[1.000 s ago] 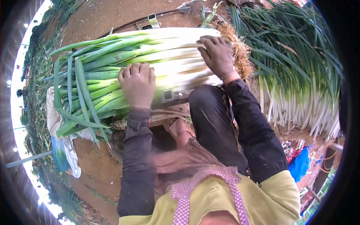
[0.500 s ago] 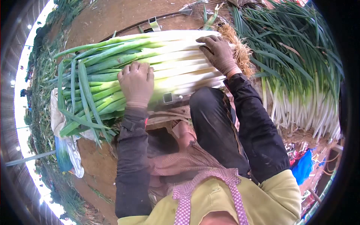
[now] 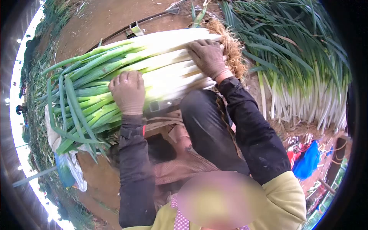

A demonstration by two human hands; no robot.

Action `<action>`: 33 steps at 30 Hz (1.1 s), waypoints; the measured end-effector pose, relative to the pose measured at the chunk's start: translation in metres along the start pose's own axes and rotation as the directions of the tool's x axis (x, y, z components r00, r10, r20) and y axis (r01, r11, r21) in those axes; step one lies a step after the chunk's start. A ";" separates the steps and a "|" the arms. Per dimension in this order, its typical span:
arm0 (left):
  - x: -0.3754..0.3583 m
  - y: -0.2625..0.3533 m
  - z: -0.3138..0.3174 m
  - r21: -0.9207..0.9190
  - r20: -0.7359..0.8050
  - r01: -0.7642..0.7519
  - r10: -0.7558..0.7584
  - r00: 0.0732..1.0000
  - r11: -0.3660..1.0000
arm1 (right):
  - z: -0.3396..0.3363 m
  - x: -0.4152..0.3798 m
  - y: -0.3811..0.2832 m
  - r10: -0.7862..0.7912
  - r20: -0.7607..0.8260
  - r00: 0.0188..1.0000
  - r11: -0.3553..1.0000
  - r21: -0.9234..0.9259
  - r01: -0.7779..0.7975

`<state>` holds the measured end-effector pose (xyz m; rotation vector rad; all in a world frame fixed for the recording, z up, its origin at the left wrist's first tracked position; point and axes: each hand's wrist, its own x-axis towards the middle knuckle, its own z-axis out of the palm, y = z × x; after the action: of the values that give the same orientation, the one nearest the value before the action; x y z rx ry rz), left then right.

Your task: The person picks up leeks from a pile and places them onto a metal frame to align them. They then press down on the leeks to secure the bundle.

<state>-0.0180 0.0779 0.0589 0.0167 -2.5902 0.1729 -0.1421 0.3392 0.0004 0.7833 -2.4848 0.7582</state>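
A thick bundle of long leeks (image 3: 165,50) lies across a low metal frame (image 3: 155,106) in front of my knees, green leaves to the left, white stalks and brown roots (image 3: 232,50) to the right. My left hand (image 3: 128,92) presses down on the bundle's near side where green turns pale, fingers curled. My right hand (image 3: 207,57) lies over the white stalks near the roots, fingers wrapped across them. Both hands wear dirty gloves and dark sleeves.
A big heap of loose leeks (image 3: 303,76) fills the right side. Bare brown soil lies beyond the bundle, with a black hose and a metal bracket (image 3: 134,27). A white sack (image 3: 73,168) lies at lower left, blue cloth (image 3: 308,161) at lower right.
The view has shifted, so the bundle and both hands sit a little further left and up. The right hand has slid slightly along the white stalks; both hands stay on the bundle.
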 end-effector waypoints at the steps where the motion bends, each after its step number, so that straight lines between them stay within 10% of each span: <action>1: 0.000 -0.001 -0.001 -0.013 -0.001 -0.004 0.004 1.000 1.000 | 0.001 0.002 0.002 0.015 0.040 0.999 1.000 -0.012 -0.014; 13: -0.006 0.001 0.001 -0.065 -0.062 0.002 -0.006 0.998 0.998 | 0.000 0.021 -0.006 -0.055 0.027 0.998 0.994 -0.094 0.057; 21: -0.005 0.001 0.004 -0.057 -0.083 0.015 -0.020 0.996 0.998 | -0.005 0.041 0.006 -0.049 0.295 0.954 0.999 -0.003 0.052; 33: -0.005 0.006 0.001 -0.052 -0.054 0.037 -0.040 0.998 0.998 | -0.020 0.015 -0.019 -0.027 0.189 0.982 0.937 0.347 -0.041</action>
<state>-0.0142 0.0831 0.0549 0.0432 -2.5368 0.0918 -0.1372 0.3320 0.0307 1.0137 -2.5537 1.2030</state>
